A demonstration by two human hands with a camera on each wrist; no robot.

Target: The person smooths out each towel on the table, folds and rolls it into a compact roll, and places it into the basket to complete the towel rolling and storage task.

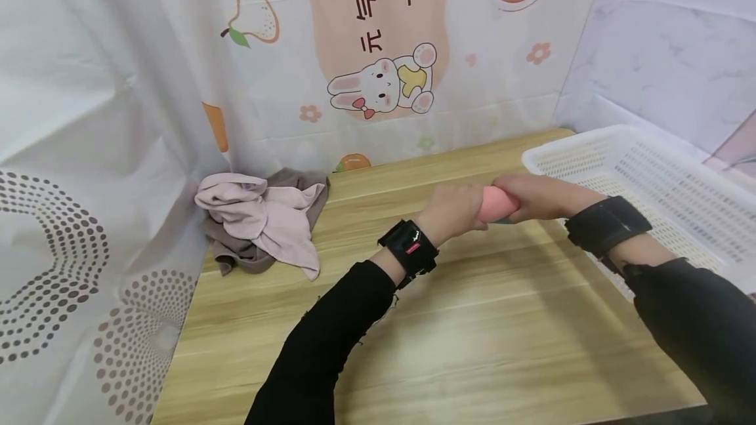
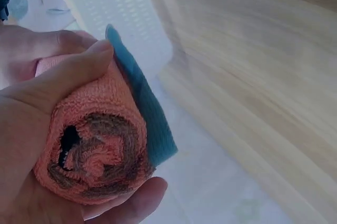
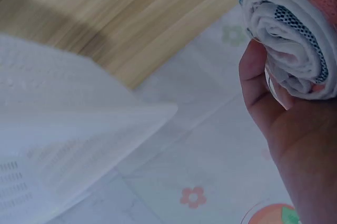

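A rolled coral-pink towel [image 1: 497, 205] is held in the air over the table, between both hands. My left hand [image 1: 451, 210] grips one end; in the left wrist view its thumb lies across the top of the roll, and the spiral end shows coral and brown layers. A teal strip [image 2: 145, 103] runs along the roll's side. At the other end, my right hand [image 1: 534, 195] holds the roll with curled fingers. That end [image 3: 287, 39] looks whitish in the right wrist view, with a dark checked band among its layers.
A white perforated plastic basket [image 1: 534, 159] stands on the right, partly beneath the right forearm. Crumpled cloths, one pale pink [image 1: 260, 215] and one grey-brown [image 1: 242, 258], lie at the back left of the wooden table [image 1: 425, 340]. A printed sheet [image 1: 484, 84] hangs behind.
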